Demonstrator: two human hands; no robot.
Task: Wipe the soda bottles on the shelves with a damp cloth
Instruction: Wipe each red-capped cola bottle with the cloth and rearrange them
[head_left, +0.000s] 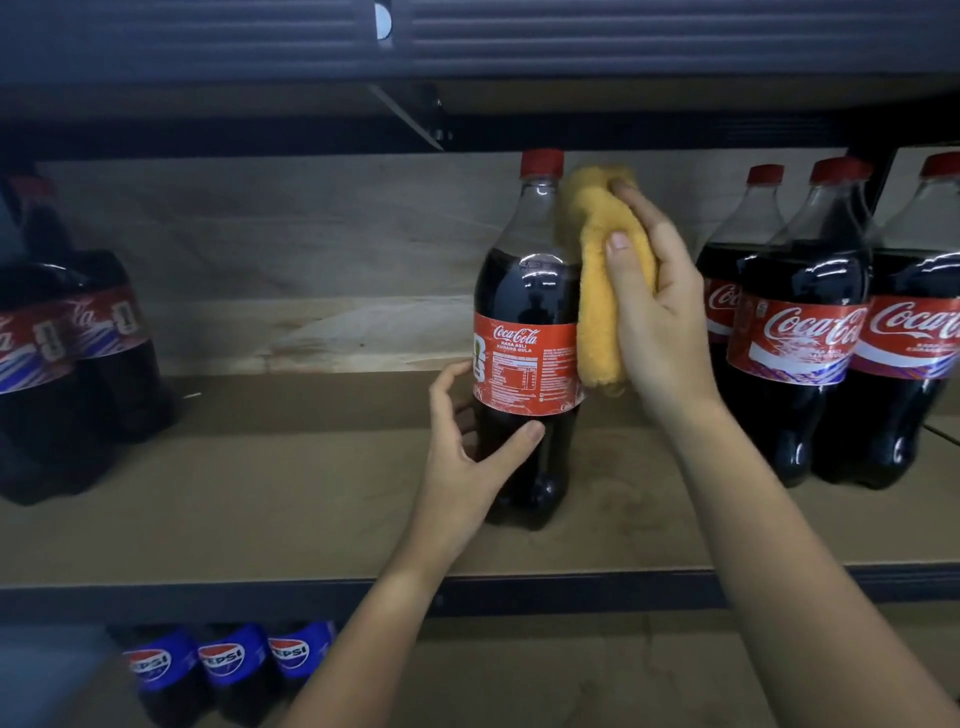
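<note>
A large Coca-Cola bottle (527, 322) with a red cap stands upright in the middle of the brown shelf (291, 499). My left hand (467, 452) grips its lower body, thumb across the front below the label. My right hand (660, 317) holds a folded yellow cloth (597, 280) and presses it against the bottle's right side, from the neck down to the label.
Three Coca-Cola bottles (810, 332) stand close together at the right of the shelf, two more (78, 353) at the left. Pepsi bottles (228, 670) sit on the shelf below. A dark shelf (467, 47) hangs low overhead.
</note>
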